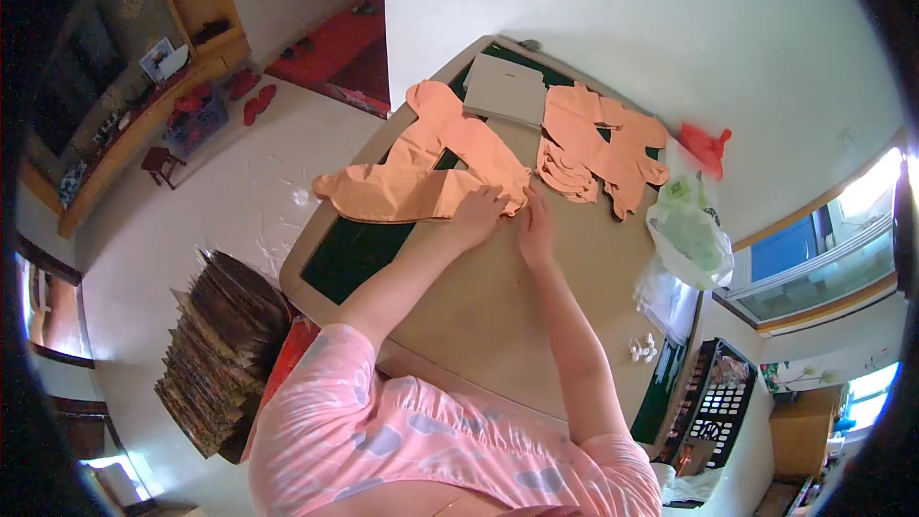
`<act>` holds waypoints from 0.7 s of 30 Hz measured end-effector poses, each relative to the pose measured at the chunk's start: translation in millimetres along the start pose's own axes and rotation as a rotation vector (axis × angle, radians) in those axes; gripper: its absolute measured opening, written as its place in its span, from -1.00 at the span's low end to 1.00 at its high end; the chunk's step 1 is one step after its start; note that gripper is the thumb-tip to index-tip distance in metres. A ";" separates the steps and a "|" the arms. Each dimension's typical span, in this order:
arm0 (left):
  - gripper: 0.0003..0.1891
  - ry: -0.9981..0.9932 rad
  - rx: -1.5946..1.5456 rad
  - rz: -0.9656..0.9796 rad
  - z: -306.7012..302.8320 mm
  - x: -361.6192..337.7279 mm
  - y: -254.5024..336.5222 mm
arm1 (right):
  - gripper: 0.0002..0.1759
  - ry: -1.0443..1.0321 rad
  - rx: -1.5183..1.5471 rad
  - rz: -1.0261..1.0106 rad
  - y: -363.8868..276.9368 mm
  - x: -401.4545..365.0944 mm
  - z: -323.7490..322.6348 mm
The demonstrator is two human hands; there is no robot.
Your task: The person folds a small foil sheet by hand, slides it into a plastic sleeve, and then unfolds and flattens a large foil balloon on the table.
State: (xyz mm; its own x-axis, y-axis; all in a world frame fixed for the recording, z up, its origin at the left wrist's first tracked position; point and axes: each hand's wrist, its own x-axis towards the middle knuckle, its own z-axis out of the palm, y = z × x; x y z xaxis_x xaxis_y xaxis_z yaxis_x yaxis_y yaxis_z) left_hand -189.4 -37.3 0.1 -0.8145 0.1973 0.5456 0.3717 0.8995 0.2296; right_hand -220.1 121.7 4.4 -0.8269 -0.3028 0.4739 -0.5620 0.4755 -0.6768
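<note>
An orange flat cut-out piece (pixel 436 134), with rounded lobes and a gap in its middle, lies on the left half of the table; it looks like a stack of layers. My left hand (pixel 479 217) rests over its lower right edge, fingers bent onto it. Beside it, my right hand (pixel 536 230) has its fingertips closed at the same corner of the piece. The fingers partly hide what they grip. To the right of my hands lies a second group of orange cut-outs (pixel 622 139), several layers fanned out at the lower left.
A grey-beige board (pixel 504 88) lies at the table's far end. Plastic bags (pixel 694 230) and a small white object (pixel 643 348) sit along the right edge. A black crate (pixel 720 402) stands at right, and stacked brown sheets (pixel 225 354) are on the floor at left.
</note>
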 end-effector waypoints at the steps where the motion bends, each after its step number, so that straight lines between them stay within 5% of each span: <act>1: -0.79 -0.092 0.005 0.018 10.5 0.6 -6.2 | -0.56 -0.003 -0.006 -0.003 4.3 0.3 1.6; 5: -0.79 -0.235 0.099 0.010 21.6 -3.2 -10.7 | -0.56 0.020 -0.078 -0.068 12.4 -1.6 3.9; 14: -0.66 -0.098 -0.557 -0.624 6.5 14.1 -26.7 | -0.54 -0.008 -0.087 -0.158 12.8 2.1 11.4; 18: -0.59 0.417 -1.252 -1.048 13.5 13.6 -71.0 | -0.58 -0.162 -0.287 -0.054 20.3 -0.5 17.2; 21: -0.63 0.741 -1.448 -1.028 -18.7 17.4 -125.7 | -0.59 -0.170 -0.283 -0.147 20.1 -4.9 14.7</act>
State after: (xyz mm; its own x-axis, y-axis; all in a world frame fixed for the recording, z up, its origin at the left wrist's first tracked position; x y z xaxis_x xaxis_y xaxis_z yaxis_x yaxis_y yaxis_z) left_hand -242.0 -154.2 -4.2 -0.7504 -0.6496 -0.1221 0.2932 -0.4927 0.8193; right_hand -227.7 120.6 -19.8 -0.7426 -0.5069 0.4378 -0.6670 0.6191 -0.4146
